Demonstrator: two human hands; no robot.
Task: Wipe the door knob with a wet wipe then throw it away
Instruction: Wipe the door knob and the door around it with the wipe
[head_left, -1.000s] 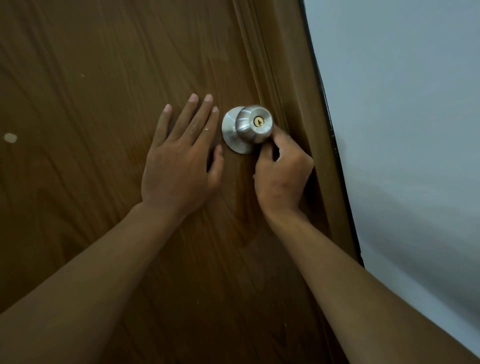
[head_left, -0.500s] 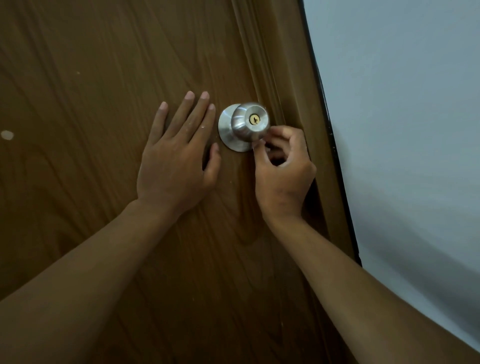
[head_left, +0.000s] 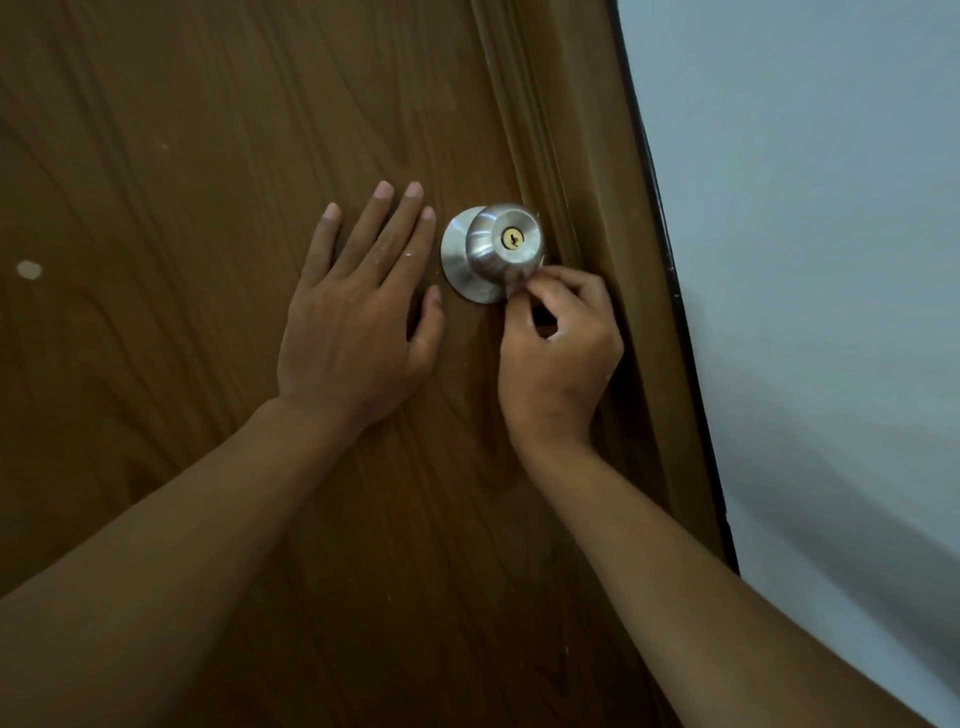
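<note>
A brown wood-grain door (head_left: 208, 156) fills most of the view, with a pale wall (head_left: 805, 260) to its right past the frame (head_left: 623, 260).

The steel knob (head_left: 504, 244) sits on its round plate (head_left: 454, 260) near the door's right edge, a brass keyhole (head_left: 512, 238) at its centre.

The left hand (head_left: 358, 312) lies flat on the door at the knob's 9 o'clock, fingers spread wide and pointing up, holding nothing; its thumb tip is just beside the plate's lower left rim.

The right hand (head_left: 561, 338) is curled at the knob's 5 o'clock, its fingertips (head_left: 519, 296) pinched together against the knob's lower right edge. A small, thin, pale bit shows between those fingertips and the knob; whether it is the wipe I cannot tell, as it is too small and mostly hidden by the fingers.

A pale spot (head_left: 28, 269) marks the door far out at the knob's 9 o'clock.
</note>
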